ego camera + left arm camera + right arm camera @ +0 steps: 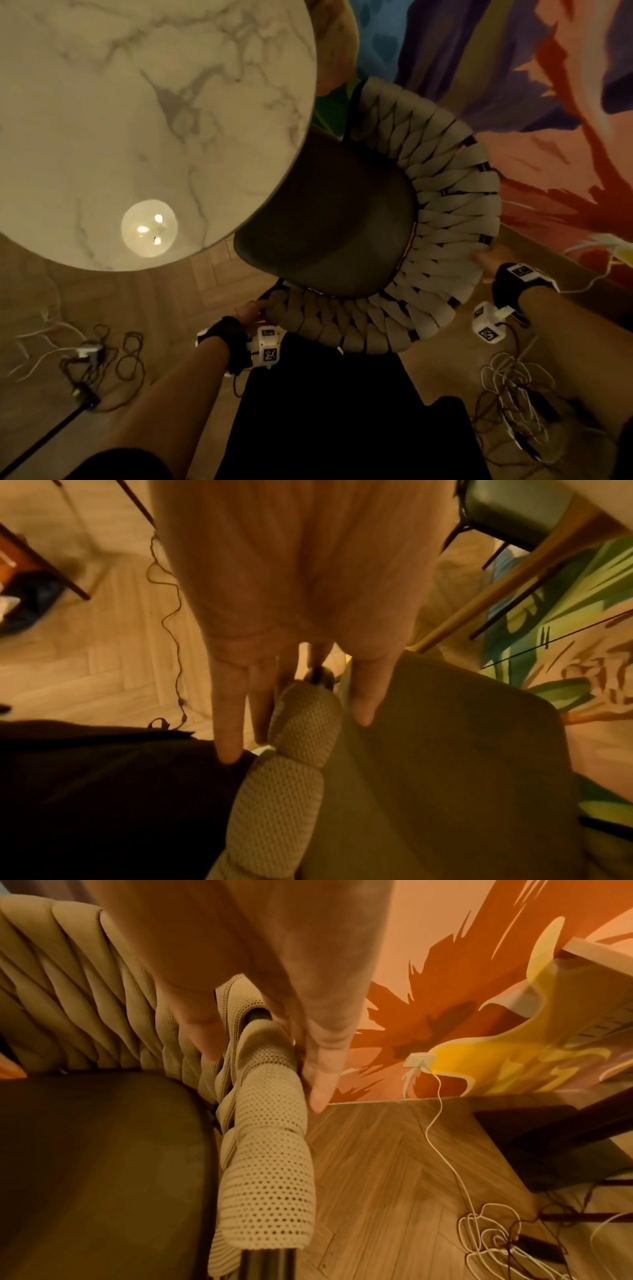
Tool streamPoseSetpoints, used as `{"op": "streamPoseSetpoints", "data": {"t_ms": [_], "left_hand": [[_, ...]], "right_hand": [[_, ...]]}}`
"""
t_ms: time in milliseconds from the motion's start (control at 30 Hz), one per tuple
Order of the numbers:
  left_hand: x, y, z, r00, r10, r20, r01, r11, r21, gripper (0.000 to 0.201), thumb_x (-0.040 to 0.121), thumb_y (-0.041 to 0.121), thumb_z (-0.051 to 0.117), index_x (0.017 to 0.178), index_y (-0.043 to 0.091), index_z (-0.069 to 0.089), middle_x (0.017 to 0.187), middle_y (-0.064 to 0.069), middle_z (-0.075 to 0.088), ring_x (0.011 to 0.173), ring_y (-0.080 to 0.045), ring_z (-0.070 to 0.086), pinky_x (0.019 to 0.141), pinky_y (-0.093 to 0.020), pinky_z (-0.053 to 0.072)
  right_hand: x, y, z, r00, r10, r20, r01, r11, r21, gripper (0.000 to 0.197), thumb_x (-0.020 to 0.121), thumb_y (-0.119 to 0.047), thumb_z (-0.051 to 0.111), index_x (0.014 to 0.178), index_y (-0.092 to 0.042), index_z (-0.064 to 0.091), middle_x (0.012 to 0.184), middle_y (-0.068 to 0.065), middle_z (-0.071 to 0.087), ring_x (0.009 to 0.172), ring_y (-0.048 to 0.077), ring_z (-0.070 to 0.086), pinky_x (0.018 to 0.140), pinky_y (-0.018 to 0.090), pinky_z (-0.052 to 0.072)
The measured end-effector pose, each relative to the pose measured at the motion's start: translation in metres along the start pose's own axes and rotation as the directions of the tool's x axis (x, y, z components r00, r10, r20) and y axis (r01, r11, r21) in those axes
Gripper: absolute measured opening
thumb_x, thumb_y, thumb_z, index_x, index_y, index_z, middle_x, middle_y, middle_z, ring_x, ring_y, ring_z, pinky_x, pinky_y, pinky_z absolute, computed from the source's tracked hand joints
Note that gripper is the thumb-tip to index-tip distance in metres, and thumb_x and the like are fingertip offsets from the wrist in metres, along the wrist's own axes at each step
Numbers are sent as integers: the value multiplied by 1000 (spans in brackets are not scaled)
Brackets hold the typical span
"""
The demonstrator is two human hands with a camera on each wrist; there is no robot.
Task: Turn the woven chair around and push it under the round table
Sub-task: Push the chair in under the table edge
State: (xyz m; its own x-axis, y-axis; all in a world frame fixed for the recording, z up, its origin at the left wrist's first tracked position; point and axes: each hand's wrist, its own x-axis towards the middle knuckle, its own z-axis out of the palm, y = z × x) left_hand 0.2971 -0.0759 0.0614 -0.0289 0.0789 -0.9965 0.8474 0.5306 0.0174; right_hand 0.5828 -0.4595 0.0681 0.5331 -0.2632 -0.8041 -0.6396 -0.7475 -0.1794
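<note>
The woven chair (455,205) has a beige strap-wrapped curved back and a dark seat (325,222). The front of the seat is tucked under the rim of the round marble table (137,102). My left hand (251,310) holds the near left end of the back. In the left wrist view, this left hand (294,731) straddles the woven rail (284,791), thumb on the seat side and fingers outside. My right hand (489,262) holds the right side of the back. In the right wrist view, the right hand (263,1069) pinches the rail (270,1177) between thumb and fingers.
Tangled cables lie on the wooden floor at the left (96,353) and at the right (513,394). A painted wall (548,102) with a socket (419,1060) runs close behind the chair. Another chair (514,507) stands beyond the table. My dark-clothed body (325,411) is right behind the chair back.
</note>
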Motion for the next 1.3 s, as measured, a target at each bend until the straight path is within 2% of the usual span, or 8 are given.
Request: {"op": "streamPoseSetpoints", "data": {"t_ms": [100, 233, 467, 700, 833, 933, 1033, 1300], "left_hand": [[2, -2, 16, 998, 54, -24, -54, 999, -1, 43, 95, 4, 45, 138, -2, 39, 136, -25, 48, 122, -45, 48, 96, -55, 43], [-3, 1, 18, 995, 62, -73, -60, 998, 24, 42, 96, 0, 41, 137, -7, 37, 144, -29, 39, 122, -45, 45, 61, -44, 56], [-9, 7, 26, 995, 46, -93, -49, 998, -36, 43, 96, -4, 39, 139, -7, 34, 145, -32, 35, 130, -50, 39, 77, -49, 50], [18, 10, 12, 984, 86, -154, -63, 986, 153, 48, 87, 19, 60, 130, 2, 47, 115, -25, 62, 62, -35, 70, 53, -35, 56], [0, 12, 19, 983, 60, -171, -46, 995, 85, 53, 88, 22, 59, 137, 16, 39, 131, -16, 55, 88, -32, 61, 74, -44, 54], [5, 8, 20, 989, 32, -143, -30, 999, 12, 59, 85, 23, 64, 138, 23, 38, 141, -14, 47, 99, -38, 59, 65, -48, 56], [-3, 10, 31, 982, 58, -181, -51, 998, 40, 68, 88, 12, 60, 145, 26, 27, 141, -18, 44, 113, -47, 55, 79, -55, 54], [-2, 29, 27, 974, 159, -159, -140, 982, 126, 71, 87, 9, 61, 146, 24, 26, 141, -21, 46, 101, -40, 57, 72, -50, 56]], "right_hand": [[4, 0, 2, 998, -32, -52, 29, 998, -50, 60, 87, -25, 63, 141, -9, 40, 139, 20, 50, 120, 41, 53, 100, 51, 48], [5, 12, 6, 987, -124, -106, 109, 984, -142, 55, 90, -24, 59, 139, -9, 39, 135, 24, 51, 118, 44, 53, 95, 49, 46], [5, 33, 0, 988, -131, -80, 122, 986, -110, 61, 90, -17, 57, 145, -12, 31, 140, 24, 48, 123, 45, 50, 99, 47, 44], [0, 49, -7, 993, -108, -47, 109, 994, 25, 61, 88, -23, 61, 143, -16, 37, 141, 18, 49, 123, 41, 52, 104, 50, 44], [-10, 76, 15, 999, 34, -23, -25, 947, 321, 71, 79, -25, 70, 143, -18, 39, 142, 12, 50, 124, 38, 52, 103, 53, 46], [-22, 105, 62, 980, 98, 171, -167, 873, 458, 64, 84, -24, 69, 141, -17, 42, 141, 10, 51, 124, 36, 52, 102, 53, 46], [-27, 124, 104, 983, 104, 150, -167, 841, 514, 55, 80, -23, 72, 131, -19, 52, 129, 8, 59, 116, 35, 57, 97, 58, 48], [22, 137, 126, 985, 107, 134, -159, 859, 487, 76, 55, -47, 74, 126, -26, 57, 124, 6, 65, 107, 31, 63, 95, 52, 52]]}}
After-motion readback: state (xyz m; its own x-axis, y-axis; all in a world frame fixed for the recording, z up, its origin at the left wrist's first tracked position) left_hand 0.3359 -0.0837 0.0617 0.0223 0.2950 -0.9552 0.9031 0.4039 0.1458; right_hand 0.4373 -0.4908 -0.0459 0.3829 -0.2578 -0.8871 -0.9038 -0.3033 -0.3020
